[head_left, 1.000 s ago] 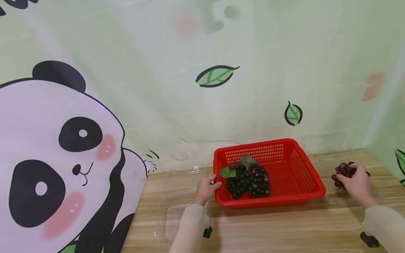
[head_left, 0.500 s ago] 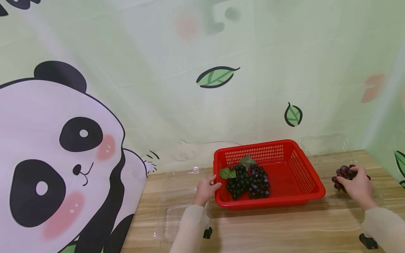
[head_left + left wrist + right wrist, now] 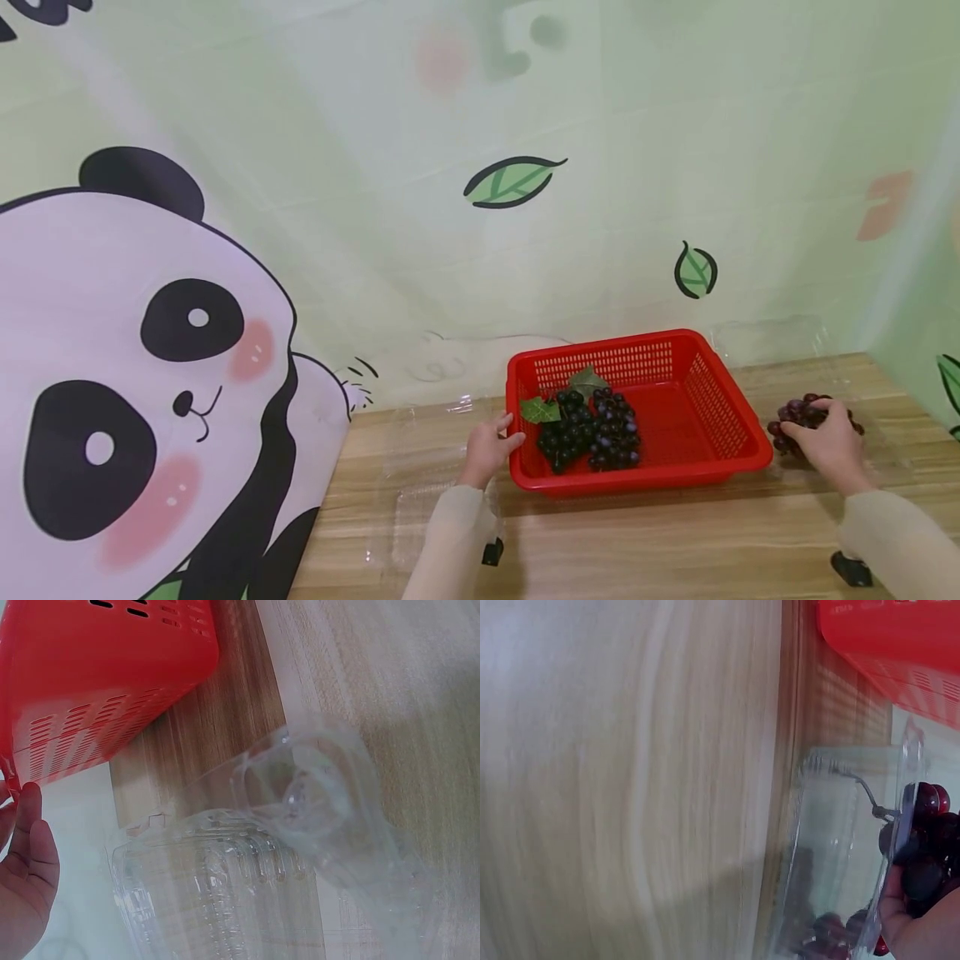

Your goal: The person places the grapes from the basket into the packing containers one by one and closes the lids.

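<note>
No readable text, label, brand, number or sign shows in any view.

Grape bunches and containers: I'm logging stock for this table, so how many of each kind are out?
Dark grape bunches in the red basket: 2
Grape bunch held by the right hand: 1
Red baskets: 1
Clear plastic clamshell boxes: 2
Total: 6

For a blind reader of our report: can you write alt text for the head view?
On a wooden table, a right hand grips a bunch of dark red grapes beside a red basket holding black grapes. The left hand touches the basket's left rim. A panda curtain hangs behind.
</note>
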`<state>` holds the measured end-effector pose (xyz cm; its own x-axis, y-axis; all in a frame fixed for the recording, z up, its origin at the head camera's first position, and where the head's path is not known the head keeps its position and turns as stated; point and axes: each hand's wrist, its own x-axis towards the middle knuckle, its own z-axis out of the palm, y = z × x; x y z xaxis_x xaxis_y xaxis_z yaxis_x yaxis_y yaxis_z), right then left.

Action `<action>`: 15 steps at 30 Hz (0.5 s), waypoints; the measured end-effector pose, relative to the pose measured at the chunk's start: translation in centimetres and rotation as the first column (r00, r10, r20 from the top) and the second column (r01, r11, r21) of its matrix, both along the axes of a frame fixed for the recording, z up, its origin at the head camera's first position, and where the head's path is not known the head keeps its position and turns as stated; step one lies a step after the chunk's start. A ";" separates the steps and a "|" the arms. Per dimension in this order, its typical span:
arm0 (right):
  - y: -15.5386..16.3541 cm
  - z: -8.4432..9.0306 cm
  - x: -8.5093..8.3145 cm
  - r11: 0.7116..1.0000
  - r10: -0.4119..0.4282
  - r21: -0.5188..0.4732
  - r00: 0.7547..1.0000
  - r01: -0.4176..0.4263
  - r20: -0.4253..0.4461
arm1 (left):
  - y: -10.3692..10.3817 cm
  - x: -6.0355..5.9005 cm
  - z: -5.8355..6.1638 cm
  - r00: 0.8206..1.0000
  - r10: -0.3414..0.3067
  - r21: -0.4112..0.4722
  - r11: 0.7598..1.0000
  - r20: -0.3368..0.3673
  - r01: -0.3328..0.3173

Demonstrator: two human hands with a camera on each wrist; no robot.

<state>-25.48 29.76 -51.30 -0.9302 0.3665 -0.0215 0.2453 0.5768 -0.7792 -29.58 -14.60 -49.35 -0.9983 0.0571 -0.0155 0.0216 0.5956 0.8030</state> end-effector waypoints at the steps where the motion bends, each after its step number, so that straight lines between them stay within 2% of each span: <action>1: -0.1 -0.1 0.0 1.000 0.000 0.004 1.000 0.000 0.005 | 0.0 0.0 0.0 1.000 0.001 0.003 1.000 0.005 -0.001; 6: -0.4 -0.5 -0.2 1.000 0.003 -0.023 1.000 -0.003 -0.006 | 0.0 0.0 0.0 1.000 0.000 -0.003 1.000 0.004 0.000; 15: -0.3 -1.2 -0.5 0.998 -0.014 -0.063 0.999 0.016 0.032 | 0.0 0.1 0.2 1.000 0.010 0.010 1.000 0.010 -0.010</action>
<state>-26.02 29.41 -52.48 -0.9232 0.3770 -0.0747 0.2787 0.5227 -0.8057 -29.48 -14.58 -49.16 -0.9986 0.0473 -0.0248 0.0077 0.5879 0.8089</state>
